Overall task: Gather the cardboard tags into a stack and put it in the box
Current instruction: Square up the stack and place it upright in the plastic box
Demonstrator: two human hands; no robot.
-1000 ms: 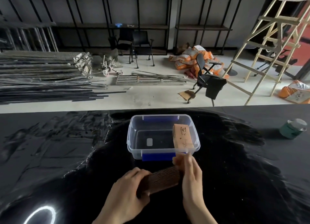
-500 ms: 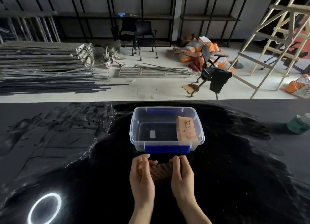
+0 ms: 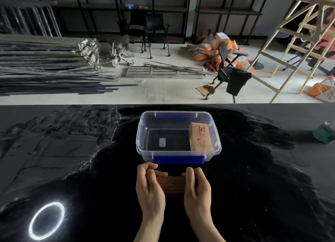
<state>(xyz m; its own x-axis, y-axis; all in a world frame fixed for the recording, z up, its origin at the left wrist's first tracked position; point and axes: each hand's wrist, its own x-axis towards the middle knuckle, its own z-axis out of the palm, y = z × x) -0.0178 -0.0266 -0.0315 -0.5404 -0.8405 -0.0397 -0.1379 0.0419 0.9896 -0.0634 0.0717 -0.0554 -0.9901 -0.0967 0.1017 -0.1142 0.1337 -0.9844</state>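
A stack of brown cardboard tags (image 3: 171,186) stands on edge on the black table, pressed between my two hands just in front of the box. My left hand (image 3: 150,191) grips its left end and my right hand (image 3: 196,190) grips its right end. The clear plastic box (image 3: 143,133) with blue clips sits directly beyond the hands. Another stack of cardboard tags (image 3: 200,139) lies inside the box against its right wall. A small white label (image 3: 161,142) shows on the box floor.
The black table (image 3: 72,169) runs wide to both sides; a ring light reflection (image 3: 46,221) glows at the near left. A green cup (image 3: 325,133) lies at the far right edge. Beyond the table are metal bars, chairs and a wooden ladder.
The tag stack was tilted and spread between my hands; now it is squared up, held level from both ends, and has moved slightly closer to the box.
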